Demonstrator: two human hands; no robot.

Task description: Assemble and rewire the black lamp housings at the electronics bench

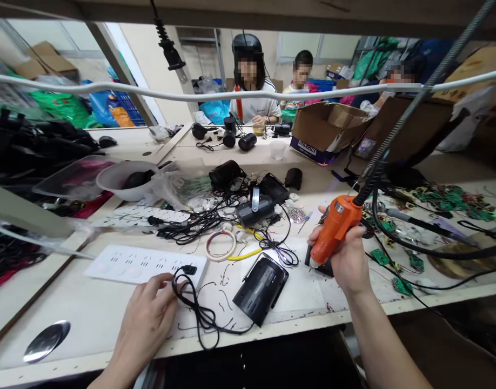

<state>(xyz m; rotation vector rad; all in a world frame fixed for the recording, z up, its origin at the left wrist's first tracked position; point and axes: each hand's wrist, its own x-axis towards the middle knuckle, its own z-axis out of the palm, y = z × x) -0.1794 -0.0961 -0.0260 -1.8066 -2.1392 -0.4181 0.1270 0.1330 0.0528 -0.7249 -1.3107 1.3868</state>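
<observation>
My left hand (148, 313) is at the front edge of a white power strip (126, 265), its bent fingers closed at a black power cord (201, 313). The cord's plug (188, 269) sits at the strip's right end. That cord leads to a black cylindrical lamp housing (260, 289) with a bracket, lying on its side between my hands. An orange electric screwdriver (335, 229) is gripped in my right hand (351, 262). Its nose points down over a black flat part (323, 265), partly hidden; whether they touch I cannot tell.
Behind lie tangled black cables (195, 224), more black housings (256, 210), a tape roll (220, 246) and a pile of screws (296, 215). Green circuit boards (402, 285) and a soldering iron (410, 219) are at right. A white cable (215, 97) crosses overhead. Several people sit opposite.
</observation>
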